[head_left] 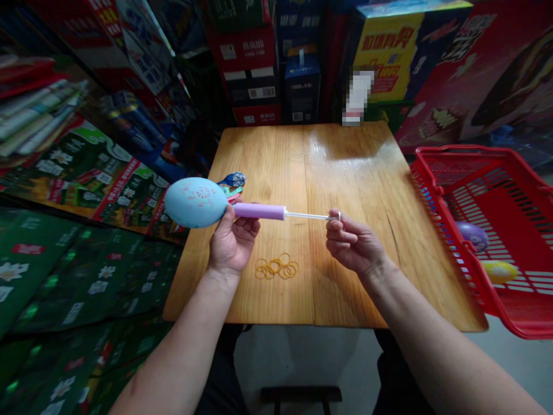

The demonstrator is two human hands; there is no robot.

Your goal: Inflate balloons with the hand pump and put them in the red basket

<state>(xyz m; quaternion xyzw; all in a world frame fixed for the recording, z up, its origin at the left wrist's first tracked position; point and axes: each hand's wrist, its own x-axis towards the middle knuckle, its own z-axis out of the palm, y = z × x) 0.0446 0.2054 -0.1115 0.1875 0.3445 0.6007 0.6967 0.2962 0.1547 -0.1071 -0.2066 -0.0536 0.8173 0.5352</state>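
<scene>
My left hand (232, 237) is closed around the front end of a purple hand pump (259, 211), where the neck of a light blue patterned balloon (196, 202) sits on the nozzle. The balloon is partly inflated and hangs out past the table's left edge. My right hand (351, 241) pinches the handle of the pump's thin white rod (307, 216), which is pulled out to the right. Both hands hover above the wooden table (345, 173). A small pile of yellow rubber bands (276, 268) lies on the table just below the pump.
Several flat uninflated balloons (232, 183) lie at the table's left edge. A red plastic basket (484, 230) stands to the right, holding a purple balloon (473, 235) and a yellow balloon (500, 271). Stacked printed cartons surround the table on the left and behind.
</scene>
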